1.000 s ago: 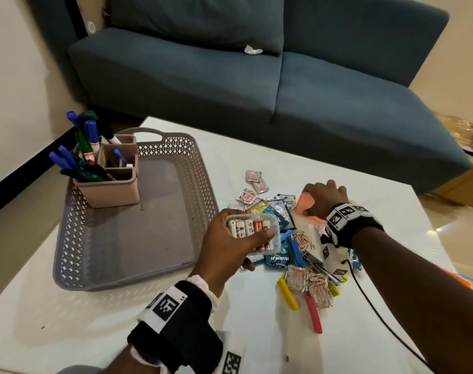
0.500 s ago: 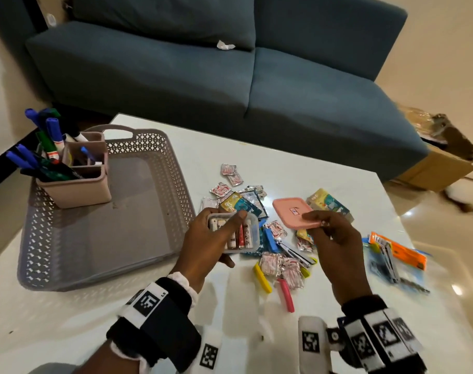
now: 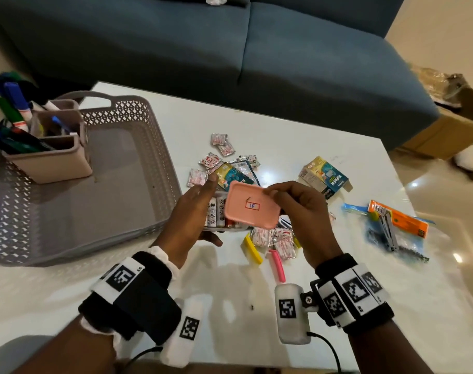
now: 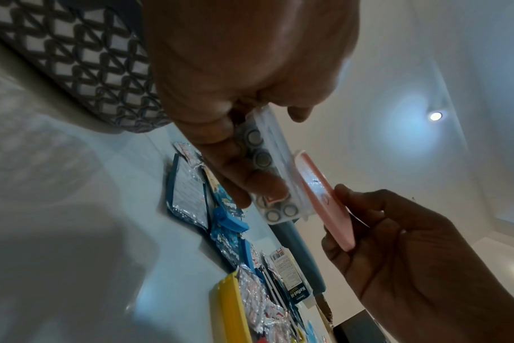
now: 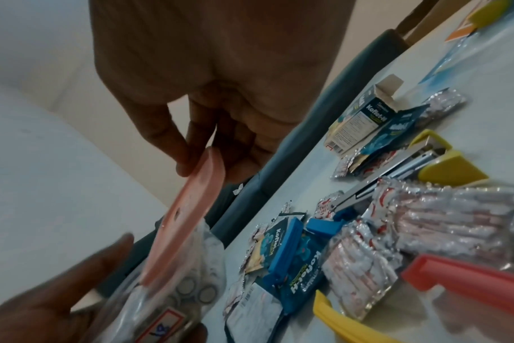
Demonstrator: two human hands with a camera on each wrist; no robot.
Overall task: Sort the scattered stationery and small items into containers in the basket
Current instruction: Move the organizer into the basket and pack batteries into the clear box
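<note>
Lid meets battery box, above a table of unsorted things.

Left hand [image 3: 188, 220] grips the clear plastic box of batteries [image 3: 216, 215]; right hand [image 3: 300, 211] pinches the pink rounded lid [image 3: 250, 205], labelled "18", tilted just over it, not yet seated. Beyond lie foil sachets [image 3: 222, 143] and a "Koflet-H" carton [image 3: 325, 177], unsorted. In the grey lattice basket [image 3: 149, 147], only the beige pen holder [image 3: 54, 157] stands filled, so I judge most sorting remains.

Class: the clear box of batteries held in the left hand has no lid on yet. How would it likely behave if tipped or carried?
The clear box probably feels heavy for its size: it is packed with batteries. Tilted, these round cells could slide out, since the pink lid is not yet seated.
</note>
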